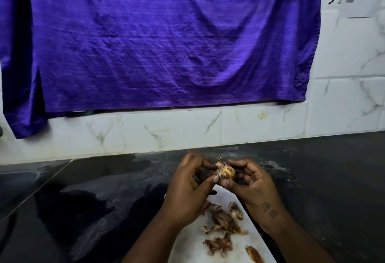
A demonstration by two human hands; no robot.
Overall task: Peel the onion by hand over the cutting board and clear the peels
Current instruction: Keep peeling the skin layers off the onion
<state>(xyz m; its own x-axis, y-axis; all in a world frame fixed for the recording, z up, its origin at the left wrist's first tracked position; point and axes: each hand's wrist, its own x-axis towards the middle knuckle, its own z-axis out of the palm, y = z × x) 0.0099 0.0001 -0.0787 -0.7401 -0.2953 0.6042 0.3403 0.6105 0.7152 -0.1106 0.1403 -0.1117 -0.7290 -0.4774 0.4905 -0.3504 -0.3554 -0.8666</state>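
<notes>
A small onion (226, 171) with dry tan and purplish skin is held above the far end of the white cutting board (225, 199). My left hand (188, 187) pinches its left side with thumb and fingers, the thumbnail against the skin. My right hand (253, 185) grips the onion from the right, thumb under it and fingers over the top. Several torn brown peels (224, 221) lie scattered on the board between my forearms, and one darker peel (254, 254) sits near the bottom edge.
The board lies on a dark stone counter (93, 200) with wet patches. Behind it rises a white marble-tile wall (170, 129), with a large purple cloth (156, 39) hanging over it.
</notes>
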